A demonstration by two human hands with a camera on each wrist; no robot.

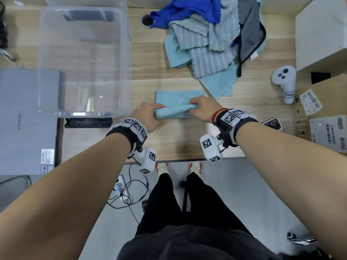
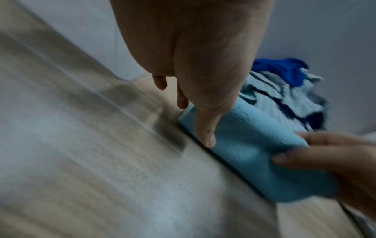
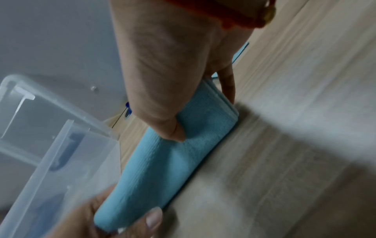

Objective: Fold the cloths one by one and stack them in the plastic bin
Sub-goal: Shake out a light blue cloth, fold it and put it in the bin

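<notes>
A light blue cloth (image 1: pixel 176 99) lies partly folded on the wooden table (image 1: pixel 180 139), its near edge lifted and curled over. My left hand (image 1: pixel 150 114) pinches the left end of that lifted edge, thumb on top of the cloth (image 2: pixel 250 145). My right hand (image 1: pixel 201 107) pinches the right end, thumb pressed into the fold of the cloth (image 3: pixel 162 164). The clear plastic bin (image 1: pixel 82 61) stands to the left of the cloth; I see nothing inside it. A heap of unfolded cloths (image 1: pixel 212 40) in blue, light blue and grey lies at the back right.
A grey laptop (image 1: pixel 24 119) lies left of the bin. A white controller (image 1: pixel 285 81) and cardboard boxes (image 1: pixel 324 113) stand at the right, with a phone (image 1: pixel 273 123) by my right wrist. A cable hole (image 1: pixel 147 20) sits behind the bin. The table's near edge runs just below my wrists.
</notes>
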